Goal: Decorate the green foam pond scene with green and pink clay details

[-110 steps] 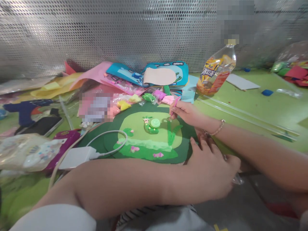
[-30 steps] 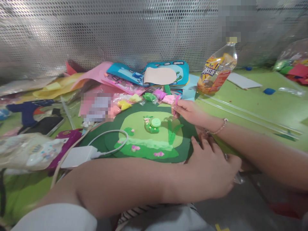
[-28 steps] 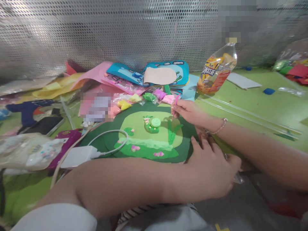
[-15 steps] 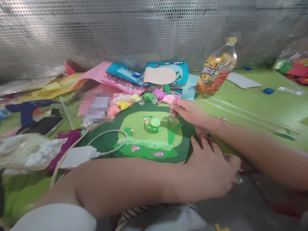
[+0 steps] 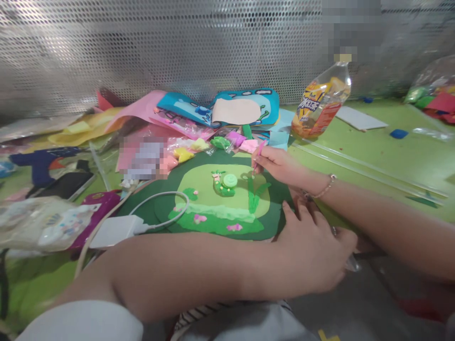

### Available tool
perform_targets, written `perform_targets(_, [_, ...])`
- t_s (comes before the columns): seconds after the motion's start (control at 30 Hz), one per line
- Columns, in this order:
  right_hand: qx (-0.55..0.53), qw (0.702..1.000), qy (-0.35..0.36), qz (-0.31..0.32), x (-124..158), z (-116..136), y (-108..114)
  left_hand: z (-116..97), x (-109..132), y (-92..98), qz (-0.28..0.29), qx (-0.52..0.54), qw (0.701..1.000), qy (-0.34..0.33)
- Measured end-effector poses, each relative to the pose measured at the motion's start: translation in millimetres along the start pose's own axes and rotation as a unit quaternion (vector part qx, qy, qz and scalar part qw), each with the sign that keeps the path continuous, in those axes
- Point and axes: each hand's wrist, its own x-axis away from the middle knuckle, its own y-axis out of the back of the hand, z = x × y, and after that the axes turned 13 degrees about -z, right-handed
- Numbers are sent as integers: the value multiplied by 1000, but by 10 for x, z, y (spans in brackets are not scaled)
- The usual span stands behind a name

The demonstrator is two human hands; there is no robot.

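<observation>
A dark green oval board (image 5: 161, 208) lies before me with a light green oval (image 5: 199, 182) on it. A green clay snail (image 5: 226, 183) sits in its middle, a green clay plant (image 5: 253, 194) to its right. My right hand (image 5: 275, 163) pinches a thin pink tool (image 5: 259, 151) with its tip at the plant's top. My left hand (image 5: 313, 251) rests past the board's right edge, fingers curled over something clear that I cannot make out.
A white charger with its cable (image 5: 117, 229) lies on the board's left. Clay packets (image 5: 220, 142), coloured paper sheets (image 5: 135, 111), a blue glue gun (image 5: 39, 163), a phone (image 5: 64, 184) and a drink bottle (image 5: 320, 106) crowd the green table. A perforated metal wall (image 5: 177, 42) stands behind.
The right hand with the pink tool has made only tiny shifts at the top of the clay plant. The left hand has stayed where it was.
</observation>
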Motion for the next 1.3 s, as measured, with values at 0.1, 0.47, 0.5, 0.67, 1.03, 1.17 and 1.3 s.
perform_targets(0.1, [-4,1000,-1,-5,0,-13,-4,2,0,3,2,-5,1000,-3])
perform_targets(0.47, [-8,1000,-5,2,-2,12,0,-2,2,-14,4,-1,1000,0])
perform_targets(0.5, [-9,1000,-7,3,-2,13,1,-2,0,-9,8,-2,1000,1])
perform_targets(0.67, [-7,1000,-11,2,-3,11,2,6,-13,5,14,6,1000,1])
perform_targets(1.03, [-3,1000,-11,-6,-5,7,1,1,2,-24,-3,7,1000,2])
perform_targets(1.17, [11,1000,-18,-16,-1,29,9,3,6,-34,-13,5,1000,1])
perform_targets(1.3, [17,999,-26,-8,-3,52,12,-1,3,-26,-5,8,1000,-1])
